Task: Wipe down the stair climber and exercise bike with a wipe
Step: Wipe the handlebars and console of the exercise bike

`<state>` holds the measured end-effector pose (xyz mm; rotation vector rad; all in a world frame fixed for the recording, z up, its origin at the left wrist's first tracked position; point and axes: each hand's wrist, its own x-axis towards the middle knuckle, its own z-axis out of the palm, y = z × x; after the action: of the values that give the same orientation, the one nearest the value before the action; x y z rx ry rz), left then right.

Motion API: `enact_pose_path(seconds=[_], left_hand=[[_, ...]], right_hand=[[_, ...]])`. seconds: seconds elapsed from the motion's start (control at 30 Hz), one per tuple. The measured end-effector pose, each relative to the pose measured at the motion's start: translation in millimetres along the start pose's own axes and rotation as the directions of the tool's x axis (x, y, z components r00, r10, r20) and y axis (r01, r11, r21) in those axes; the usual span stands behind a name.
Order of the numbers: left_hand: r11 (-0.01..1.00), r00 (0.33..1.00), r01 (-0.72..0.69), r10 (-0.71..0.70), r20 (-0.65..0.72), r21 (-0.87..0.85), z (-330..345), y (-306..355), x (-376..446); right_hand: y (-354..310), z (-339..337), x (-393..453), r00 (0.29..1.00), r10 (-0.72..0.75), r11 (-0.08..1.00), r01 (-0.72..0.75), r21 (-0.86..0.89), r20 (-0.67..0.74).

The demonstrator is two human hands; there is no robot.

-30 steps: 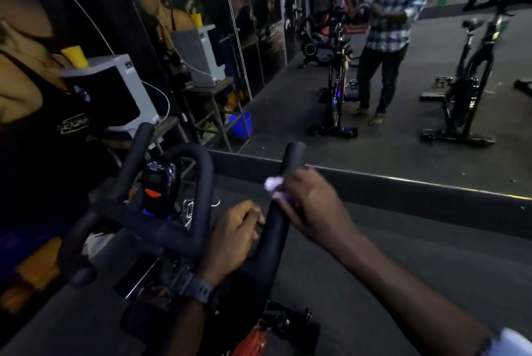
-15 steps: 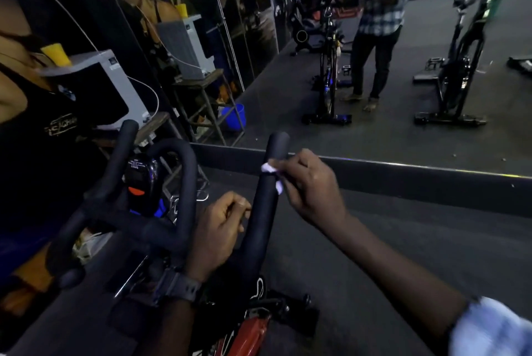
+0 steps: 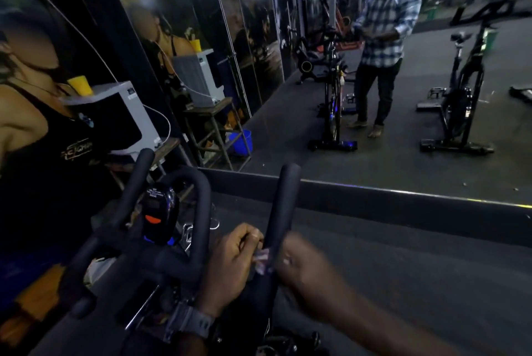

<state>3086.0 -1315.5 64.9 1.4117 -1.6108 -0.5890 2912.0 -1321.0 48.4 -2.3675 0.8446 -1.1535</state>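
Observation:
The exercise bike's black handlebar fills the lower left, with a small console between its bars. My right hand, blurred by motion, presses a small white wipe against the lower part of the right upright bar. My left hand, with a watch on its wrist, sits curled at the base of that bar, right beside the wipe. What the left fingers close on is partly hidden. It looks like the handlebar where the bars join.
A wall mirror stands right ahead behind a low ledge, reflecting a person in a checked shirt and other bikes. At left a white machine with a yellow cup sits on a stand, with a blue bucket nearby.
My right hand slid the wipe from near the bar's tip down to its lower part, next to my left hand. The left hand stayed at the bar's base.

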Motion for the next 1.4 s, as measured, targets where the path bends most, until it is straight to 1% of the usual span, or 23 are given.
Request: enact_pose_path(seconds=[0.03, 0.1, 0.17, 0.23, 0.3, 0.4, 0.43, 0.53, 0.57, 0.6, 0.67, 0.73, 0.77, 0.87, 0.9, 0.97, 1.0, 1.07, 1.1, 1.17, 1.23, 1.33, 1.4], left_hand=[[1.000, 1.000, -0.003, 0.003, 0.002, 0.003, -1, 0, -1], [1.000, 1.000, -0.008, 0.008, 0.012, -0.015, -1, 2, -1], [1.000, 1.000, -0.009, 0.010, 0.011, -0.021, -1, 1, -1], [0.999, 1.000, -0.009, 0.009, 0.004, -0.032, -1, -1, -1], [1.000, 1.000, -0.009, 0.009, -0.008, -0.014, -1, -2, -1], [0.999, 1.000, -0.022, 0.022, -0.015, 0.047, -2, -7, -1], [0.998, 0.999, -0.026, 0.027, -0.016, 0.065, -1, -9, 0], [0.997, 1.000, -0.015, 0.017, -0.022, 0.072, 1, -10, 1], [0.998, 1.000, -0.012, 0.013, -0.017, 0.067, 1, -11, 1], [0.998, 1.000, -0.009, 0.010, -0.008, 0.060, 1, -12, 0], [0.999, 0.999, -0.012, 0.011, 0.036, 0.032, 1, -14, -2], [1.000, 0.997, 0.004, -0.006, 0.079, 0.021, -1, -12, -6], [0.999, 0.995, 0.017, -0.021, 0.099, 0.038, -3, -12, -8], [0.985, 0.991, -0.005, -0.019, 0.136, 0.172, -9, -10, -13], [0.975, 0.989, -0.036, 0.003, 0.148, 0.220, -11, -10, -17], [0.954, 0.986, -0.096, 0.052, 0.160, 0.284, -18, -8, -23], [0.943, 0.985, -0.116, 0.069, 0.156, 0.312, -20, -9, -26], [0.914, 0.983, -0.164, 0.118, 0.144, 0.371, -21, -12, -32], [0.892, 0.979, -0.195, 0.150, 0.139, 0.407, -21, -14, -35], [0.849, 0.969, -0.247, 0.216, 0.120, 0.467, -21, -16, -41], [0.841, 0.965, -0.259, 0.243, 0.097, 0.474, -20, -16, -45], [0.867, 0.969, -0.241, 0.237, 0.067, 0.436, -19, -17, -49], [0.883, 0.979, -0.199, 0.199, 0.044, 0.425, -19, -15, -51]], right_hand=[[2, 2, -6, 0.984, -0.180, 0.964, 0.180, -0.196, 0.018], [18, -22, 23, 0.964, -0.264, 0.903, 0.233, -0.361, -0.037], [33, -66, 77, 0.969, -0.051, 0.950, -0.028, -0.311, -0.243], [48, -78, 99, 0.946, -0.026, 0.944, -0.084, -0.321, -0.323], [37, -60, 78, 0.994, 0.022, 0.951, -0.055, -0.303, -0.110], [20, -36, 40, 0.956, -0.254, 0.856, 0.293, -0.427, 0.147], [23, -41, 45, 0.951, -0.273, 0.841, 0.308, -0.446, 0.141], [41, -67, 95, 0.994, 0.059, 0.959, -0.083, -0.270, -0.094], [45, -65, 98, 0.988, 0.086, 0.961, -0.115, -0.252, -0.125], [35, -60, 92, 0.990, 0.073, 0.947, -0.108, -0.303, -0.124], [19, -39, 53, 0.992, -0.073, 0.937, 0.105, -0.334, 0.105], [20, -42, 50, 0.972, -0.150, 0.890, 0.213, -0.404, 0.181], [28, -52, 59, 0.976, -0.183, 0.865, 0.219, -0.452, 0.121], [48, -83, 106, 0.990, 0.012, 0.910, -0.068, -0.409, -0.139], [46, -81, 102, 0.990, 0.019, 0.896, -0.077, -0.437, -0.137], [28, -63, 74, 0.998, -0.054, 0.917, 0.061, -0.394, 0.028], [17, -50, 57, 0.978, -0.162, 0.907, 0.201, -0.371, 0.132], [8, -43, 48, 0.938, -0.231, 0.895, 0.308, -0.321, 0.257], [9, -51, 60, 0.959, -0.180, 0.927, 0.240, -0.289, 0.219], [28, -70, 96, 0.997, 0.072, 0.951, -0.078, -0.298, -0.031], [32, -64, 99, 0.980, 0.169, 0.966, -0.185, -0.179, -0.101], [-13, -27, 53, 0.972, 0.013, 0.989, 0.022, -0.147, 0.233], [-6, -32, 55, 0.942, -0.141, 0.923, 0.237, -0.305, 0.305]])
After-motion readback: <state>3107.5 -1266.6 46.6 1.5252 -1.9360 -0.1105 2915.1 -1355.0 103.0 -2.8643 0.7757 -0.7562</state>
